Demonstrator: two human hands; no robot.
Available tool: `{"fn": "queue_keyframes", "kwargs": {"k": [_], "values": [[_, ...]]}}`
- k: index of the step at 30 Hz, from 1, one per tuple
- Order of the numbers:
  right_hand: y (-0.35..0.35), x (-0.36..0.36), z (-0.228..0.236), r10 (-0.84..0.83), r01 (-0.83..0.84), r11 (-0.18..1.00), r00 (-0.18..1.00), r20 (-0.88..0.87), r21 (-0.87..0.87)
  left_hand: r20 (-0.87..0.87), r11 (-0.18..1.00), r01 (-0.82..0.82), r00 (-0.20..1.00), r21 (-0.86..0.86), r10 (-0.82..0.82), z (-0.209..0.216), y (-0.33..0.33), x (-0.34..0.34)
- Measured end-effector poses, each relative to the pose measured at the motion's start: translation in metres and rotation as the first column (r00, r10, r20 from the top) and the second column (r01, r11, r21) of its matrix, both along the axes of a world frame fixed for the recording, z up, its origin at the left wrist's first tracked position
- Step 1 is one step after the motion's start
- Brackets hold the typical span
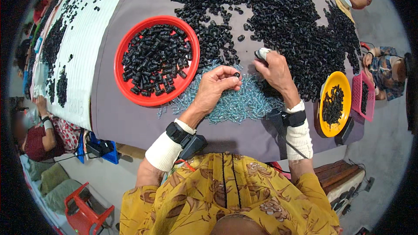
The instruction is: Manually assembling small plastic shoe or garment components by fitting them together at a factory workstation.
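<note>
My left hand (213, 88) pinches a small black ring-ended part (236, 74) between thumb and fingers. To its right, my right hand (277, 71) is closed, its fingers curled, with a white covering on one finger; whatever it holds, if anything, is hidden. Below both hands spreads a heap of pale blue, spring-like pieces (237, 102). Left of my left hand stands a round red tray (118, 67) holding many short black cylindrical parts (154, 56). Beyond my right hand, a broad pile of similar black parts (287, 30) covers the grey tabletop (119, 124).
On the right, a yellow oval tray (346, 88) holds thin black pieces, beside a pink basket (369, 104). Other people sit around: one at the left by a white-covered table (87, 48), others on the right. A red stool (87, 209) stands lower left.
</note>
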State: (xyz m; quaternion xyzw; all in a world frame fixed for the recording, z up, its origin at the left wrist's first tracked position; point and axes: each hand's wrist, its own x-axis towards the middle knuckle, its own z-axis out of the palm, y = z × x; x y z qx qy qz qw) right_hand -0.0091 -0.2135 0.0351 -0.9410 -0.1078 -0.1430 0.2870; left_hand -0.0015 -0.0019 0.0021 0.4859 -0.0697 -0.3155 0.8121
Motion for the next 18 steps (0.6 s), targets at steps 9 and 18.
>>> {"fn": "queue_keyframes", "kwargs": {"k": [9,18], "values": [[0.028,-0.024,0.018,0.054,0.042,0.895,0.978,-0.202,0.443,0.040,0.999,-0.043,0.998,0.009,0.042,0.001,-0.004,-0.003],[0.033,-0.036,0.027,0.077,-0.019,0.871,0.992,-0.097,0.491,0.069,0.996,-0.083,0.994,0.041,0.080,0.020,-0.002,-0.008]]}}
